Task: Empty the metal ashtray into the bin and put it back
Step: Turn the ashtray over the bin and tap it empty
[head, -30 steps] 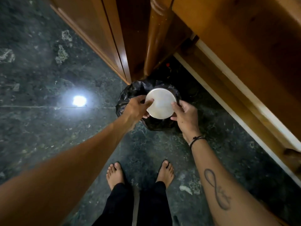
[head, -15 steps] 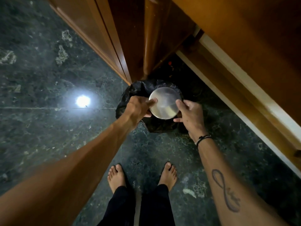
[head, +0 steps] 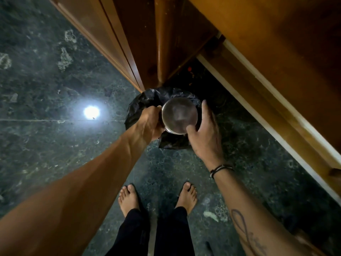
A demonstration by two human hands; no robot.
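Note:
A round metal ashtray (head: 179, 115) is turned bottom-up over a bin lined with a black plastic bag (head: 147, 100), so I see only its flat underside. My left hand (head: 150, 122) grips its left rim. My right hand (head: 206, 133) is spread at the ashtray's right side, fingers apart, with the thumb against the near rim and the fingertips off the metal. The inside of the bin is hidden under the ashtray.
The bin stands on a dark green marble floor (head: 55, 145) against wooden furniture (head: 258, 52) with a turned leg (head: 162, 43). A lamp's reflection (head: 91, 111) glares on the floor at left. My bare feet (head: 129, 198) stand just before the bin.
The ashtray's underside has gone from bright glare to dull grey as it tilted. My right hand has opened and slipped from the rim to the near right side.

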